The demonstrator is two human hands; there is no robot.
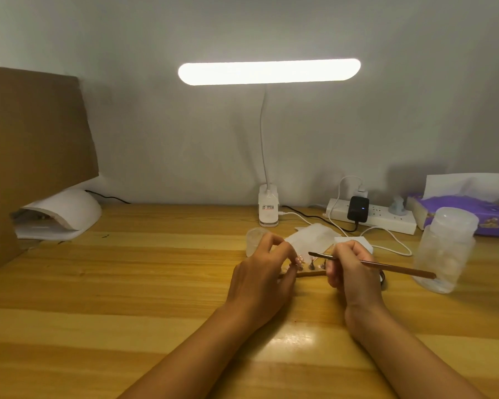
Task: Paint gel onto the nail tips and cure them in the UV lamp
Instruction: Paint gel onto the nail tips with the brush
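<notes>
Head view | nail tips (311, 265) stood on a stick (310, 273) laid left–right between the hands, its left end held by the left hand (267, 272) | brush (392, 266) gripped pen-like in the right hand (350, 269), bristles pointed left just above the tips | UV lamp (69, 211) set far left on the counter (127, 283), nearer the left hand

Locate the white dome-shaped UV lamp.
In the head view, the white dome-shaped UV lamp sits far left on the wooden table, beside the brown cardboard panel.

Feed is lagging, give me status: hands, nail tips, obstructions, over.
Left hand pinches stick of nail tips. Right hand holds brush, bristles above tips. UV lamp far left, untouched. Wipes behind, no obstruction.
</notes>
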